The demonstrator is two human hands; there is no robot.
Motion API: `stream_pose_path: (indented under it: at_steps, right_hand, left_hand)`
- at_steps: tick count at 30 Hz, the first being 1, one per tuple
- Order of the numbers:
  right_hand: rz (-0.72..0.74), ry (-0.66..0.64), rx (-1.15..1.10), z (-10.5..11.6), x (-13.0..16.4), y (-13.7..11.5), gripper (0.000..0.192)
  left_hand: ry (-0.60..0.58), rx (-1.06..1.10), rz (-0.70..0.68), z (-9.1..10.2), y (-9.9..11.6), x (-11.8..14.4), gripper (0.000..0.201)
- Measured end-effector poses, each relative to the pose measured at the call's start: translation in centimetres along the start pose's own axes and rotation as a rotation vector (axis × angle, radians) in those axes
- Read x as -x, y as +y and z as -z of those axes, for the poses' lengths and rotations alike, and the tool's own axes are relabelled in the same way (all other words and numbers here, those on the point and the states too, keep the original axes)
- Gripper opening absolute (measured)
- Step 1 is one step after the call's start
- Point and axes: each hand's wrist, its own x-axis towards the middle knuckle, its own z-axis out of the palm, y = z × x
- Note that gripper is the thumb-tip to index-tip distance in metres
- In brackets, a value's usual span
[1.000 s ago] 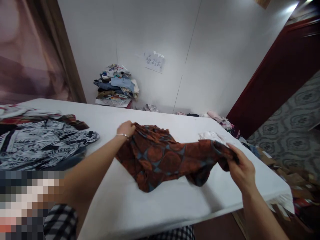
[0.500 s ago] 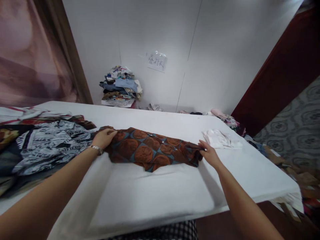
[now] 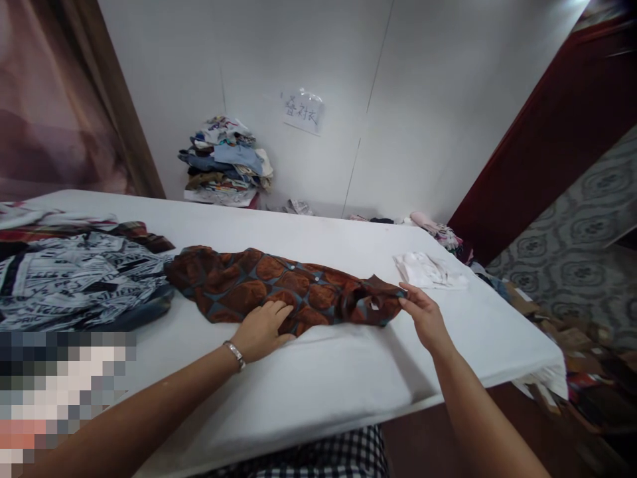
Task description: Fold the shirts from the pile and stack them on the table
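A brown shirt (image 3: 239, 299) with large round motifs on blue lies in a long narrow strip across the white table. Small buttons run along its upper side, and a pale label shows inside the collar at its right end. My left hand (image 3: 263, 330), a bracelet on its wrist, rests with fingers outstretched on the shirt's near edge, around the middle. At the collar end my right hand (image 3: 423, 315) pinches the fabric between thumb and fingers. Just beyond that hand sits a folded white garment (image 3: 430, 271).
Rumpled black-and-white printed clothing (image 3: 84, 272) is heaped on the left of the white table (image 3: 318, 378). A tall clothes stack (image 3: 226, 162) stands by the wall, under a handwritten sign (image 3: 303, 111). More garments (image 3: 438, 232) lie along the back right. Cardboard boxes (image 3: 562, 332) are beyond the right edge.
My left hand has let go of the shirt's left end and moved right and nearer, onto its front edge. My right hand still grips the collar end. The view has shifted slightly.
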Motion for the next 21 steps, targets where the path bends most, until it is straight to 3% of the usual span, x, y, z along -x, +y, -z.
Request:
stream_pose_path:
  at_steps: [4, 7, 12, 13, 15, 19, 21]
  right_hand:
    - [-0.003, -0.019, -0.086, -1.3, 1.4, -2.3, 0.043]
    - [-0.032, 0.017, -0.135, -1.3, 2.0, -3.1, 0.042]
    - [-0.042, 0.121, -0.248, 0.3, 1.5, -2.8, 0.041]
    - [-0.06, 0.128, -0.251, 0.6, 1.2, -2.4, 0.042]
    - [-0.133, 0.131, -0.223, 1.0, 0.7, -1.3, 0.043]
    - [-0.268, 0.117, -0.177, 1.3, 0.4, 0.7, 0.048]
    - [-0.293, 0.094, -0.185, 1.3, 0.6, 1.2, 0.051]
  left_hand:
    - [0.005, -0.12, 0.038, 0.2, 0.1, -1.2, 0.026]
    - [0.051, -0.116, 0.062, 2.3, -0.2, -1.3, 0.027]
    - [0.475, -0.017, 0.126, 7.2, -1.5, 1.5, 0.039]
    - [0.504, -0.006, 0.142, 7.7, -1.8, 2.2, 0.042]
    - [0.415, 0.027, 0.15, 7.6, -2.4, 3.7, 0.046]
    - [-0.002, 0.142, 0.129, 5.5, -3.5, 6.3, 0.048]
    - [-0.082, 0.179, 0.146, 5.1, -3.7, 6.8, 0.048]
